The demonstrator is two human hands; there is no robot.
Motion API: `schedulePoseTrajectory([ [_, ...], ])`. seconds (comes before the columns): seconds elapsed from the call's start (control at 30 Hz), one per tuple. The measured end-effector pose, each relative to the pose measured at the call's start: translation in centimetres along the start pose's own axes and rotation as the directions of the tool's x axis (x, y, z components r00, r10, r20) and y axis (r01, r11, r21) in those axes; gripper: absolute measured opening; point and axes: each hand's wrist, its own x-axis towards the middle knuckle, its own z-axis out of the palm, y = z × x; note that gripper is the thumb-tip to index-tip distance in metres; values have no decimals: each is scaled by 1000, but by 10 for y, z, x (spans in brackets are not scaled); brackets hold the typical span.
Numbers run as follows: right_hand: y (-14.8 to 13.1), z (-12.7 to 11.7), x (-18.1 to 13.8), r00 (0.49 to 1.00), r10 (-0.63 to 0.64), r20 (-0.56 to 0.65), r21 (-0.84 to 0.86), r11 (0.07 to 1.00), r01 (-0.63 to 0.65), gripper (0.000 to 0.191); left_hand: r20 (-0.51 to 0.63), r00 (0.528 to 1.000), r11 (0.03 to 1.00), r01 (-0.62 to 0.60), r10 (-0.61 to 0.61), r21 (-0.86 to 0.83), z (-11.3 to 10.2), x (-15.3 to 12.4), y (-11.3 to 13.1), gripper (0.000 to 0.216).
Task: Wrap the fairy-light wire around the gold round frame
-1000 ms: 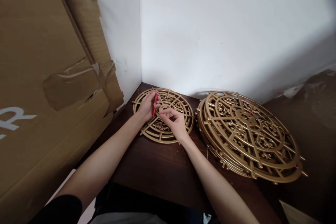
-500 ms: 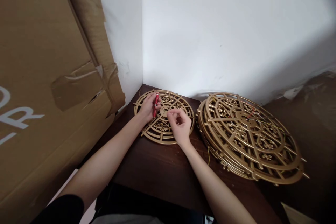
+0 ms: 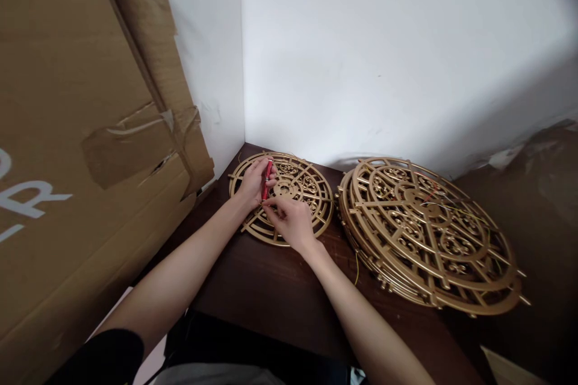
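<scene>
I've got left hand (image 3: 256,182) fingers wrapped round red tool (image 3: 267,179); right hand (image 3: 294,221) fingers bunched at its lower end, can't tell if gripping. Gold disc (image 3: 285,188) below, on bench (image 3: 262,289).

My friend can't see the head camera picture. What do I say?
A person's left hand holds a red object over a round gold lattice, with the right hand near the object's lower end. Similar lattices are stacked at right; cardboard at left.
</scene>
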Motion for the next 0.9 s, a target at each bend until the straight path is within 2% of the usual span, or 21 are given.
schedulePoseTrajectory([
  [0.23,2,0,2,999,25,48,-19,1000,-24,13,-17,992,981,123,-126,-151,5,-3,3,14],
  [0.37,0,0,1,999,32,5,-79,996,-32,14,-1,972,928,223,-234,-300,9,-6,6,21],
  [0.5,-1,0,-1,996,72,-44,-120,990,-76,16,33,962,882,261,-270,-393,9,-9,8,26],
  [0.63,-1,-1,0,990,100,-94,-113,987,-111,18,66,961,860,271,-269,-432,9,-10,9,25],
  [0.9,-2,-2,1,985,158,-64,-62,985,-162,17,73,947,849,314,-314,-425,9,-10,8,23],
])
